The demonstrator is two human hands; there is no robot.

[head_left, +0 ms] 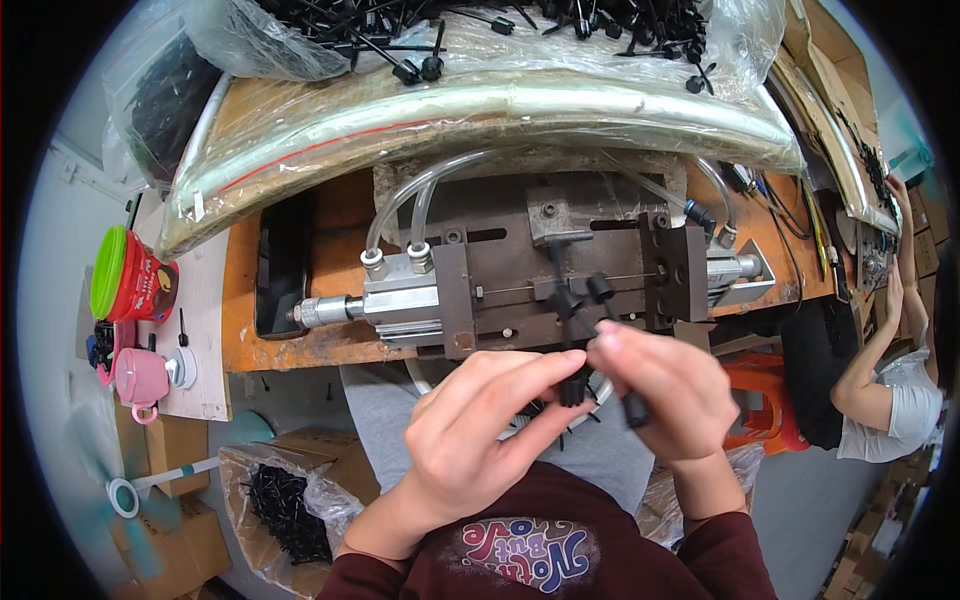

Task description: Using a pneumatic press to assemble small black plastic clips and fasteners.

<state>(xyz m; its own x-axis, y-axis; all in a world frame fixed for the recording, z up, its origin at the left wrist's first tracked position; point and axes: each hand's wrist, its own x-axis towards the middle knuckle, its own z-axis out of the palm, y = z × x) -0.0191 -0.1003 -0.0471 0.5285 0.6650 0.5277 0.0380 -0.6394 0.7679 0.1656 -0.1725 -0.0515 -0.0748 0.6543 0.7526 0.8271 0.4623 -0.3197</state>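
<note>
My left hand (470,425) is closed, thumb and fingertips pinching a black plastic part (573,387). Close beside it, my right hand (675,390) is curled and slightly blurred, with a black stemmed plastic piece (635,411) showing at its palm. More black plastic with a long stem (562,290) rises past the fingertips, in front of the fixture; which hand bears it is hard to make out. Both hands are just at the near side of a dark metal fixture (505,258), which has a metal cylinder (400,307) on the left and another (728,266) on the right.
A plastic-covered tray (480,108) heaped with black stemmed parts (400,68) spans the back. Clear hoses (398,200) arch over the fixture. At left are a dark phone-like slab (284,270), a red tub (148,285) and a pink cup (142,378). Another person's arm (875,365) is at right.
</note>
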